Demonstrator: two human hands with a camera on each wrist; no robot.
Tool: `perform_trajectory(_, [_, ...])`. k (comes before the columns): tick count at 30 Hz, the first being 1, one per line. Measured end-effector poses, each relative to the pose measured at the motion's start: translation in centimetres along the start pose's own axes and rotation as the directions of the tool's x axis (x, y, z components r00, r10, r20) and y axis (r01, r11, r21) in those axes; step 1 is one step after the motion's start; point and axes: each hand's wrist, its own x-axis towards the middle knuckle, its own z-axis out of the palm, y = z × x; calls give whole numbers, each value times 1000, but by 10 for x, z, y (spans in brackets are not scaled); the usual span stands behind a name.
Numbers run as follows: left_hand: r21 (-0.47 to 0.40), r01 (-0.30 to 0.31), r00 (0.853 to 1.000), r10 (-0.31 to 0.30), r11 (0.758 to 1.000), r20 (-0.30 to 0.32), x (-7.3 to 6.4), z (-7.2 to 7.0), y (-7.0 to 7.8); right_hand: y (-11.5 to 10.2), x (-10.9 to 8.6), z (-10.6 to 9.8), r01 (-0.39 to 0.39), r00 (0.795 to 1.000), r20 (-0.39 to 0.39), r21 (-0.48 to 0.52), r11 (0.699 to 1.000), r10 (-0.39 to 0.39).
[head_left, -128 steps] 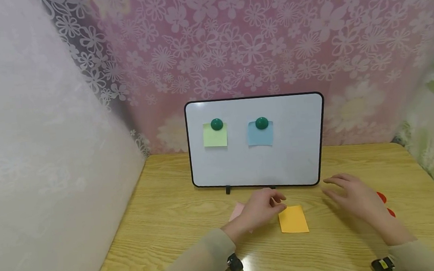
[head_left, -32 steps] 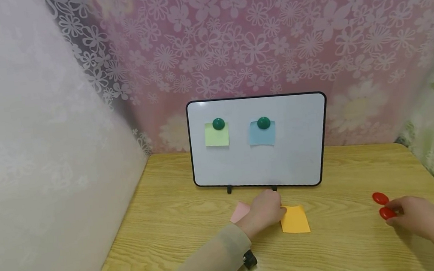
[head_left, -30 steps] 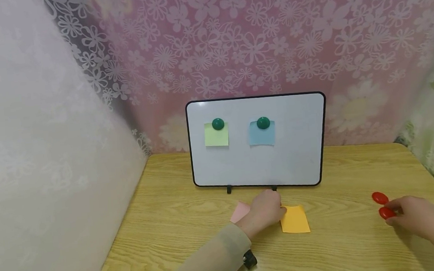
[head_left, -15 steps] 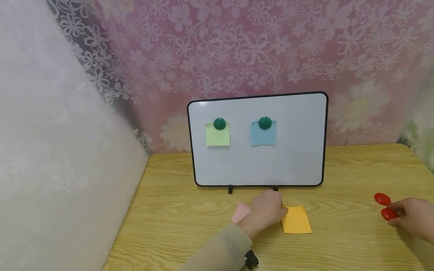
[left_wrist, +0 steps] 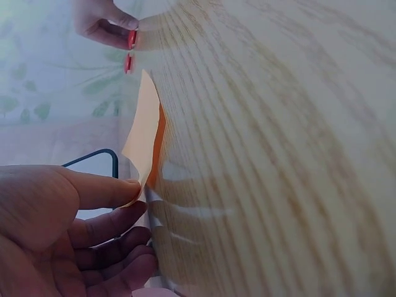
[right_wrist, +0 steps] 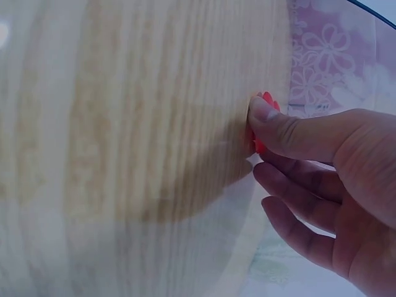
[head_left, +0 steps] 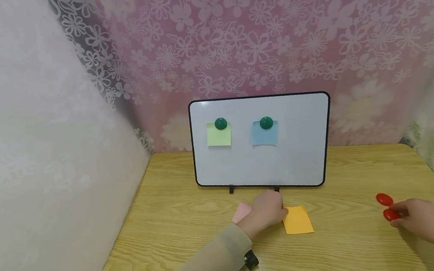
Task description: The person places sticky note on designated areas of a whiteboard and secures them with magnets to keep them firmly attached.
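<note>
My left hand [head_left: 264, 213] pinches the left edge of an orange sticky note [head_left: 297, 220] between thumb and index finger; in the left wrist view the note [left_wrist: 147, 127] is raised at the pinched corner. A pink sticky note [head_left: 241, 212] lies partly hidden under that arm. At the right, my right hand [head_left: 422, 218] grips a red round magnet [head_left: 391, 215] by its edge, thumb on one side, as the right wrist view also shows. A second red magnet [head_left: 384, 199] lies just beyond it on the table.
Behind the hands stands a whiteboard [head_left: 296, 158] with a black frame on small black feet. On it hang a green note [head_left: 219, 137] and a blue note [head_left: 265, 136], each under a dark green magnet. A pale wall [head_left: 68, 165] borders the table's left side.
Since the oldest frame, my right hand has moved right, away from the board's corner, and taken hold of a red magnet. My left hand has closed on the orange note's edge.
</note>
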Motion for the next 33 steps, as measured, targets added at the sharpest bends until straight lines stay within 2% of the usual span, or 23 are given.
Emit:
perform_trajectory(6, [-10,-8,1000,8,1000,11,2,0,-1,-3,-3,-1,9,1000,-2,2,1000,-9])
perform_trajectory(12, [-64,-4,1000,6,998,23,2,-3,-3,-4,-3,0,20,1000,-10,-11,1000,-20])
perform_trajectory(19, [-131,8,1000,-4,991,27,1,-5,-6,-4,-1,1,88,994,-61,-53,995,-92])
perform_trajectory(26, [-151,3,1000,-2,989,11,0,-7,-9,-5,-1,-2,125,992,-17,-43,991,-126])
perform_trajectory(33, [-244,19,1000,-22,970,-9,-1,-6,-13,-3,1,-2,133,991,6,-54,990,-133])
